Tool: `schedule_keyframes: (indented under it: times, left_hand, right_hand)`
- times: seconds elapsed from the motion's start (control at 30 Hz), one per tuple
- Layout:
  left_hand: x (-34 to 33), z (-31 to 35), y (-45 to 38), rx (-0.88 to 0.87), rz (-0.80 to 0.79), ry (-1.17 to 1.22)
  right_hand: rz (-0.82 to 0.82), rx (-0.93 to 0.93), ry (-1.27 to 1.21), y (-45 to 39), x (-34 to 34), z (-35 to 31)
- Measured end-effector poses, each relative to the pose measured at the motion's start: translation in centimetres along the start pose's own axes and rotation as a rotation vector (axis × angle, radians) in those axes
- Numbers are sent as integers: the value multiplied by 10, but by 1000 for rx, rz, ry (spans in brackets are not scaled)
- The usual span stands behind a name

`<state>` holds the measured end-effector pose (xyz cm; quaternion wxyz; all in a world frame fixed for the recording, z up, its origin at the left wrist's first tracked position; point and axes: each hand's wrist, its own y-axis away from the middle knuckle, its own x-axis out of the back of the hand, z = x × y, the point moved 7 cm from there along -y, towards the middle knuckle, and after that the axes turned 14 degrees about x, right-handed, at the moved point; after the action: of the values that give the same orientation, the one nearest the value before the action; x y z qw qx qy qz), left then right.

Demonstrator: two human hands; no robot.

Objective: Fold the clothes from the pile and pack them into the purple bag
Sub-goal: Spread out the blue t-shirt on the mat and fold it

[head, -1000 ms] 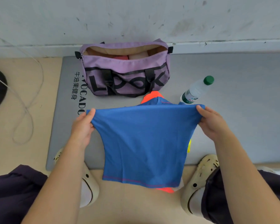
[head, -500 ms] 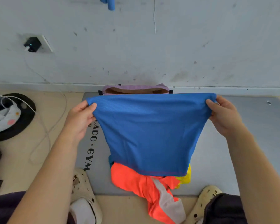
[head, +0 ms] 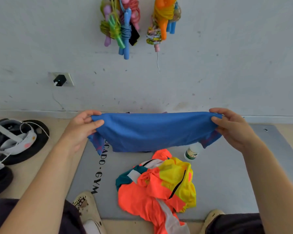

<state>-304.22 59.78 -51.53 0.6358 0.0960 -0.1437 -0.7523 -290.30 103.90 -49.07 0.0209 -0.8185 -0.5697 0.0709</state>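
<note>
1. Left hand [head: 82, 128]: raised in front of the person, forearm reaching forward and up; thumb and curled fingers pinch the left end of the blue shirt [head: 152, 131].
2. Right hand [head: 232, 127]: mirrored pose at the same height, thumb on the near side and fingers behind, pinching the shirt's right end.
3. Shirt: thin, smooth knit, folded over into a wide band stretched between the hands and sagging slightly at the middle; reddish stitching shows at both lower corners.
4. Clothes pile [head: 157, 186]: crumpled glossy orange, yellow and teal fabric on the grey mat [head: 227, 174], below the shirt.
5. Purple bag: almost wholly hidden behind the shirt.
6. Plastic bottle [head: 192, 152]: on the mat, just right of the pile.
7. Coiled jump ropes [head: 122, 26]: hanging on the scuffed white wall.
</note>
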Motion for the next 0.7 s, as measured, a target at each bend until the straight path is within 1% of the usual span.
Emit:
schedule_keyframes:
  times: [0.07, 0.23, 0.3, 0.4, 0.6, 0.7]
  left_hand:
    - [-2, 4, 4, -3, -32, -97]
    - [7, 20, 14, -41, 39, -187]
    - [13, 26, 15, -61, 56, -201]
    - [17, 30, 14, -76, 73, -225]
    - [18, 14, -8, -27, 150, -282]
    - [18, 7, -20, -30, 241, -322]
  right_hand:
    - [-24, 4, 33, 3, 1, -6]
    - [-28, 40, 152, 4, 7, -22]
    - [-32, 55, 235, 2, 10, -26]
    - [-16, 77, 424, -4, 18, -28]
    - [65, 29, 702, -14, 31, 2]
    - [84, 54, 746, -19, 23, 18]
